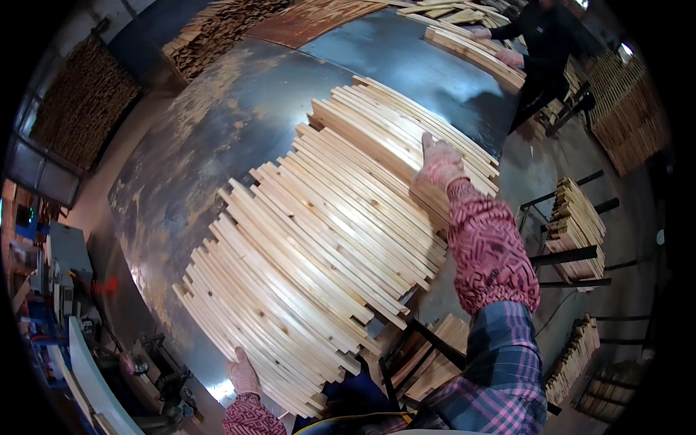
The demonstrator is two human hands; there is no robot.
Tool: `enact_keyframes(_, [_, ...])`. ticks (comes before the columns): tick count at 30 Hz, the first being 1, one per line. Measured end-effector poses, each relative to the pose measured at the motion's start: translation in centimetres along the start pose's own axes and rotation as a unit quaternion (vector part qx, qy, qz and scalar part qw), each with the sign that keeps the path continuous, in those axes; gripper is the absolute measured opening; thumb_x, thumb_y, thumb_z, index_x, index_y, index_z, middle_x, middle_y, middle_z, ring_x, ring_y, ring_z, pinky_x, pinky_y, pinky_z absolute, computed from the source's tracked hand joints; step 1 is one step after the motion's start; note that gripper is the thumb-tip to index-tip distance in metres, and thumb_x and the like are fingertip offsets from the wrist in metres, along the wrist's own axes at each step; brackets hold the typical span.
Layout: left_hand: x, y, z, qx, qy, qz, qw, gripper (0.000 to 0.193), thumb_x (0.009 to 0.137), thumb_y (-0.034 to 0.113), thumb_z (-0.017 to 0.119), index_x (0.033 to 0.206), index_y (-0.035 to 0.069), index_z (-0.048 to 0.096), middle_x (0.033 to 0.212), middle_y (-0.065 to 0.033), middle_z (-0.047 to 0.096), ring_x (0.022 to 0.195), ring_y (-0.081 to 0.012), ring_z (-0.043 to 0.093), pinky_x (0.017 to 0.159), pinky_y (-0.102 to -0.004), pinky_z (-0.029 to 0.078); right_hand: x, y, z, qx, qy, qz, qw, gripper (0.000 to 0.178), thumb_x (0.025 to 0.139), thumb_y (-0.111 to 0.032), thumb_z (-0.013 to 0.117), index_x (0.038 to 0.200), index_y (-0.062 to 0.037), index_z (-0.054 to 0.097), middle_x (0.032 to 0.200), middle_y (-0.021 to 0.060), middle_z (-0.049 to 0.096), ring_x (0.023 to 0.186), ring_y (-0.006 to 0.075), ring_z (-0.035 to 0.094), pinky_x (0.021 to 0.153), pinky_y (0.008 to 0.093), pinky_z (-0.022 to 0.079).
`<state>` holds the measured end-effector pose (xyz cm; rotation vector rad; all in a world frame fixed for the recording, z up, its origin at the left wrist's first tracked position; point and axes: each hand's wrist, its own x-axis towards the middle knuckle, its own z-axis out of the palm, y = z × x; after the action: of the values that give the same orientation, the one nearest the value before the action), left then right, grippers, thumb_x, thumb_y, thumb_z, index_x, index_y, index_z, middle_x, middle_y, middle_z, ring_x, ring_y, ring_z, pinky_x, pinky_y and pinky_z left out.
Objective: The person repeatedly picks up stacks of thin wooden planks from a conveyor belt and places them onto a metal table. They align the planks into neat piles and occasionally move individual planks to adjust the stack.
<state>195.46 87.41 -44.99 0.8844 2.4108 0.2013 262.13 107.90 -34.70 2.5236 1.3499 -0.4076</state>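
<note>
A wide layer of pale wooden strips (304,239) lies side by side on the metal table, their ends uneven. Along its far right side, another group of strips (377,134) stands higher than the rest. My right hand (440,161) is on this raised group near its right end, index finger stretched along the top and the other fingers curled over the wood; their tips are partly hidden. At the near left edge of the layer, my left hand (243,373) rests against the outermost strip with its fingers extended. Patterned sleeve covers wrap both my forearms.
Sawdust is scattered over the dark metal table (174,167). Across it, a co-worker's hands (510,58) hold long boards (475,54). Stacked wood (87,101) stands at the far left; racks of strips (576,232) are on the right. Machinery (69,261) sits at the left.
</note>
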Motion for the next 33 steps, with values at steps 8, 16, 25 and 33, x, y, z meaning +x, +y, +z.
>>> enact_keyframes(8, [-6.4, 15.3, -3.2, 0.12, 0.046, 0.426, 0.896, 0.091, 0.07, 0.028, 0.08, 0.146, 0.001, 0.038, 0.146, -0.0243, 0.041, 0.138, -0.0358, 0.036, 0.116, -0.0403, 0.029, -14.7, -3.1, 5.5, 0.084, -0.011, -0.12, 0.989, 0.101, 0.058, -0.045, 0.091, 0.134, -0.0104, 0.034, 0.121, 0.0208, 0.059, 0.118, 0.0348, 0.058, 0.093, 0.0422, 0.054])
enact_keyframes(16, [-13.6, 23.1, 0.7, 0.493, -0.143, 0.691, 0.509, 0.104, 0.071, 0.043, 0.08, 0.156, 0.025, 0.022, 0.159, -0.02, 0.026, 0.147, -0.037, 0.021, 0.122, -0.0511, 0.01, -29.4, -11.3, 5.1, -0.069, -0.142, -0.388, 0.908, 0.078, 0.063, -0.031, 0.078, 0.127, -0.0066, 0.038, 0.125, 0.0204, 0.05, 0.121, 0.0357, 0.049, 0.106, 0.0442, 0.037])
enact_keyframes(25, [-12.5, 17.6, -2.6, 0.372, -0.184, 0.688, 0.595, 0.116, 0.06, 0.051, 0.078, 0.156, 0.019, 0.02, 0.136, -0.0262, 0.044, 0.126, -0.0393, 0.047, 0.1, -0.0505, 0.04, -34.7, -12.7, 7.0, 0.083, 0.124, -0.477, 0.866, 0.061, 0.065, -0.02, 0.077, 0.12, -0.0115, 0.054, 0.107, 0.0187, 0.056, 0.105, 0.0399, 0.052, 0.098, 0.0506, 0.039])
enact_keyframes(33, [-4.7, -1.5, -22.5, 0.161, -0.104, 0.385, 0.903, 0.115, 0.058, 0.03, 0.082, 0.152, 0.004, 0.021, 0.132, -0.0213, 0.05, 0.123, -0.0345, 0.051, 0.104, -0.0426, 0.043, -41.3, -16.9, 13.2, 0.503, 0.104, -0.228, 0.827, 0.084, 0.079, -0.001, 0.069, 0.154, -0.0039, 0.029, 0.149, 0.0248, 0.042, 0.136, 0.0311, 0.044, 0.11, 0.0388, 0.037])
